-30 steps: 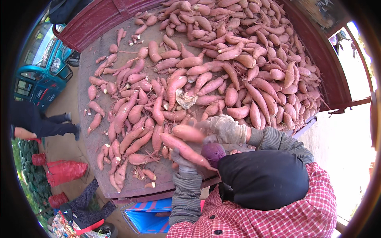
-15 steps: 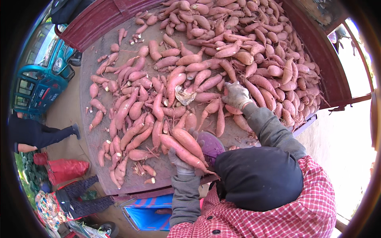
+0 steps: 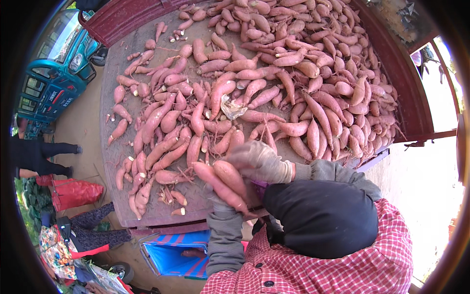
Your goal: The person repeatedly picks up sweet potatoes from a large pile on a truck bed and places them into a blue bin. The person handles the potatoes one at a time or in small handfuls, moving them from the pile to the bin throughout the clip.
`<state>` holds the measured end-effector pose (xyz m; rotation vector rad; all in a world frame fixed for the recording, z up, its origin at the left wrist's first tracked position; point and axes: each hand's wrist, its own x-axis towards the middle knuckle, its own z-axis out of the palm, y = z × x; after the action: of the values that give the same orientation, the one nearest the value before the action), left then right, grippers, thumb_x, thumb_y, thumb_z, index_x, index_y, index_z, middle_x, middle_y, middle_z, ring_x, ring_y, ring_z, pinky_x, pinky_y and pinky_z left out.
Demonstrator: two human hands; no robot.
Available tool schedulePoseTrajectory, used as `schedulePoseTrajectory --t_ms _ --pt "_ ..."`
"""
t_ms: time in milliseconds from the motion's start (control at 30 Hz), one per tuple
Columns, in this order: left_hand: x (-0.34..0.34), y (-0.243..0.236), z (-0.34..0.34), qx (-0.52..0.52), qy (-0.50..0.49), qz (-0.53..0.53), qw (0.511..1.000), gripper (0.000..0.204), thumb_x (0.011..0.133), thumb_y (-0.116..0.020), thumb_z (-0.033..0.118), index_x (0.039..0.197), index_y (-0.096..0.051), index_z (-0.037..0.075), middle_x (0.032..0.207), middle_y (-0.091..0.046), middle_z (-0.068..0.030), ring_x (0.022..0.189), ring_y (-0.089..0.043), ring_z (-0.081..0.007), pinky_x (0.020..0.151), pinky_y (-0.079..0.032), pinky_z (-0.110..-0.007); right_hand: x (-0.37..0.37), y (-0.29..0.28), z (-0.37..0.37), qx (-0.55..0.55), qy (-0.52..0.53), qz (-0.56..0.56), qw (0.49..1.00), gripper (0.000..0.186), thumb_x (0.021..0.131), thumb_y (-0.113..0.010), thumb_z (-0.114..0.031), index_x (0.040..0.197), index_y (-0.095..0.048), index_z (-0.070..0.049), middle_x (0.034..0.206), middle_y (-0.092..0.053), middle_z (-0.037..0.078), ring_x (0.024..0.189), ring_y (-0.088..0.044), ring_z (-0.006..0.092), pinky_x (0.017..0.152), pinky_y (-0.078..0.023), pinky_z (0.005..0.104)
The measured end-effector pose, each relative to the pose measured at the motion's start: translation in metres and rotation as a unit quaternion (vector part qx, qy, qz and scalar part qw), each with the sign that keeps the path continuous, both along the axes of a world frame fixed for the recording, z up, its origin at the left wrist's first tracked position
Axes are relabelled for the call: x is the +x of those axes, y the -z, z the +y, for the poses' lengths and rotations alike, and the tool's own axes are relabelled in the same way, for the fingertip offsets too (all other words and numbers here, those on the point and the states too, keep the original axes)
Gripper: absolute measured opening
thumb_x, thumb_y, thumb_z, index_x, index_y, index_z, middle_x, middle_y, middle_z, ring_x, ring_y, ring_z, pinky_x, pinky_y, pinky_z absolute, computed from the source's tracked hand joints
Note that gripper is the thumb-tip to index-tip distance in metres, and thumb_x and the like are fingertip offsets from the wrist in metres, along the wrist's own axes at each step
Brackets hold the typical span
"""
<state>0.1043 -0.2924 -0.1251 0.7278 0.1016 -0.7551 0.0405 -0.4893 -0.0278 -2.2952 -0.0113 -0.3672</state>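
My left hand (image 3: pixel 215 198), in a grey glove, is closed around the near side of a long pink sweet potato (image 3: pixel 221 187). A second sweet potato (image 3: pixel 230 177) lies right against that one, and both tilt toward me over the near edge of the truck bed (image 3: pixel 166 215). My right hand (image 3: pixel 262 164), also gloved, is just beyond and to the right of the pair. Motion smears its fingers, so whether it grips anything cannot be made out. Beyond both hands spreads a loose layer of sweet potatoes (image 3: pixel 156 122), with a crumpled pale plastic scrap (image 3: pixel 232 108) among them.
A big heap of sweet potatoes (image 3: pixel 338 73) rests along the maroon side wall (image 3: pixel 404 83). Below the near edge stands a blue open container (image 3: pixel 171 252) with a sweet potato inside. Left of the bed are a teal vehicle (image 3: pixel 58 83), a red bag (image 3: pixel 76 191) and other people (image 3: pixel 46 152).
My right hand has left a sweet potato by the heap and come left and nearer, beside the pair at my left hand. My left hand stays on its sweet potato.
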Motion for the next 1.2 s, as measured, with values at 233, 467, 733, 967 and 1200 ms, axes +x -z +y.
schedulePoseTrajectory --t_ms 233,467,733,967,1200 --pt "0.010 -0.002 0.067 0.014 -0.032 0.031 0.999 0.072 0.102 -0.059 0.052 0.157 -0.040 0.009 0.153 -0.050 -0.0192 0.138 -0.056 -0.0313 0.113 -0.050 -0.044 0.009 0.004 0.010 0.133 -0.123 0.108 0.977 0.062 0.084 -0.079 -0.025 0.142 -0.062 -0.010 0.132 -0.069 0.017 0.124 -0.065 0.0386 0.103 -0.053 0.0471" --pt "0.012 -0.010 0.077 0.005 -0.041 0.049 0.998 0.068 0.103 -0.060 0.049 0.154 -0.043 0.008 0.151 -0.052 -0.0186 0.136 -0.057 -0.0297 0.111 -0.051 -0.043 0.006 0.048 0.017 0.102 -0.106 0.152 0.977 0.041 0.102 -0.063 -0.049 0.123 -0.073 -0.015 0.094 -0.076 0.017 0.089 -0.074 0.0380 0.078 -0.057 0.0493" --pt "-0.009 -0.019 0.078 0.001 -0.068 0.068 0.995 0.063 0.103 -0.062 0.045 0.151 -0.046 0.007 0.148 -0.053 -0.0179 0.133 -0.059 -0.0278 0.108 -0.052 -0.042 0.004 0.041 0.021 -0.091 -0.119 0.182 0.972 0.023 0.092 -0.067 -0.036 0.091 -0.078 -0.016 0.079 -0.074 0.011 0.071 -0.072 0.0344 0.063 -0.056 0.0465" --pt "-0.019 -0.049 0.198 0.095 -0.202 0.029 0.974 0.059 0.104 -0.063 0.041 0.148 -0.048 0.006 0.145 -0.055 -0.0172 0.131 -0.060 -0.0262 0.106 -0.053 -0.041 0.038 0.031 -0.076 -0.290 0.067 0.248 0.922 0.027 0.088 -0.074 -0.034 0.103 -0.075 -0.012 0.088 -0.073 0.011 0.085 -0.075 0.0319 0.075 -0.058 0.0456" --pt "-0.063 -0.052 0.348 0.234 -0.318 0.095 0.914 0.055 0.104 -0.065 0.038 0.146 -0.051 0.005 0.143 -0.056 -0.0166 0.129 -0.062 -0.0245 0.104 -0.055 -0.039 0.017 0.108 -0.126 -0.282 0.106 0.198 0.933 0.040 0.086 -0.079 -0.039 0.114 -0.073 -0.011 0.099 -0.077 0.016 0.094 -0.075 0.0359 0.084 -0.059 0.0484"
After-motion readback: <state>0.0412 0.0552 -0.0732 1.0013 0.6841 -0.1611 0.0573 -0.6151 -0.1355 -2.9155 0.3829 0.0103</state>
